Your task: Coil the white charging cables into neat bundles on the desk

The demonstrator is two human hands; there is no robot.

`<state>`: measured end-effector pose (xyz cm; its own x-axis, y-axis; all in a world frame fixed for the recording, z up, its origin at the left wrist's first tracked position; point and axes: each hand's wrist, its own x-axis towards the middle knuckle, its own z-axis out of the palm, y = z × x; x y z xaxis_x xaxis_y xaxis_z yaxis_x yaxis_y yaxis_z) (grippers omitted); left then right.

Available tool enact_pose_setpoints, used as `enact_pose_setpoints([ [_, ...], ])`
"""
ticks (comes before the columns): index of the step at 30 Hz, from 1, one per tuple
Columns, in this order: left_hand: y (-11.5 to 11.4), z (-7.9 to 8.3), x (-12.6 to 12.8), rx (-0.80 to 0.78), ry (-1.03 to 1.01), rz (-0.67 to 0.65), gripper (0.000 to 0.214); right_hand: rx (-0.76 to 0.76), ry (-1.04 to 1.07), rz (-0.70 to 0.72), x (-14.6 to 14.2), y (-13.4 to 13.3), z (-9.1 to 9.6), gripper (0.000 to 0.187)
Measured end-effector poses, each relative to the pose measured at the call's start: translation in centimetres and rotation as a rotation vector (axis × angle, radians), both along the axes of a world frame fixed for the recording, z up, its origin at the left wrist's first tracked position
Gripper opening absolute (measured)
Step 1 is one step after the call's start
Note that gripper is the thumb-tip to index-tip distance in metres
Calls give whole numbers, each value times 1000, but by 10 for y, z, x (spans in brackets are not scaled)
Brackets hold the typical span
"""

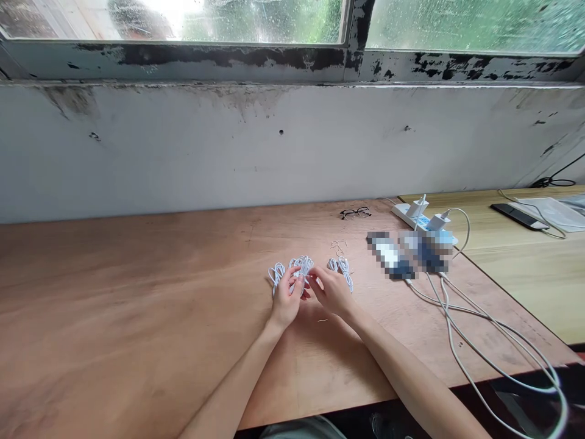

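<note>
My left hand [287,300] is closed around a coiled white cable [301,263], its loops standing up above the fingers. Fingertips of my right hand [333,291] pinch together at the right side of that coil; what lies between them is too small to make out. Just left of my left hand is another white cable coil [275,273] on the table. Beyond my right hand lies a bundled white cable [342,267], partly hidden by the hand. Several thin wire-like ties [339,246] are scattered behind it, and a single short tie [322,320] rests nearer me.
Eyeglasses [355,213] lie near the wall. At the right are a power strip [400,210] with plugged-in chargers, two blurred-out devices [388,255], and long white charging cables [484,312] trailing over the table edge. A black phone [518,216] lies on the adjoining lighter table [525,274].
</note>
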<state>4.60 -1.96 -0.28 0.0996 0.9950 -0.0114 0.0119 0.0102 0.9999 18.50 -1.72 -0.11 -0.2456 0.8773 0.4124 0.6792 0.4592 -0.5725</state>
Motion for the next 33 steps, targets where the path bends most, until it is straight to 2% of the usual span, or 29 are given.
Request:
enact_pose_setpoints([
  [4,0,-1,-3,72,118,15,38,123,-209,71,5,2,3,21],
  [7,-1,-2,-5,188,269,31,36,54,-69,77,3,2,6,22],
  [9,-1,-3,-6,289,372,39,34,-119,199,90,1,2,7,24],
  [13,-1,-3,-9,493,525,81,32,-702,817,278,-3,3,8,29],
  [15,-1,-2,-10,524,548,84,32,-901,960,338,-3,4,8,31],
  [16,-2,-2,-10,517,540,79,32,-931,983,337,-4,4,8,31],
  [18,-2,-2,-9,472,504,69,33,-836,961,272,-5,4,8,32],
  [21,-3,-2,-6,396,431,51,32,-523,808,118,-8,3,7,32],
  [23,-4,-1,-4,369,395,12,31,-383,708,30,-9,4,4,33],
  [26,-6,2,-3,358,376,-87,34,-317,628,-55,-7,7,-1,34],
  [29,-6,7,-4,360,377,-161,35,-296,572,-59,1,12,-3,31],
  [33,-2,8,-7,305,354,-95,33,-296,415,-15,18,18,0,23],
])
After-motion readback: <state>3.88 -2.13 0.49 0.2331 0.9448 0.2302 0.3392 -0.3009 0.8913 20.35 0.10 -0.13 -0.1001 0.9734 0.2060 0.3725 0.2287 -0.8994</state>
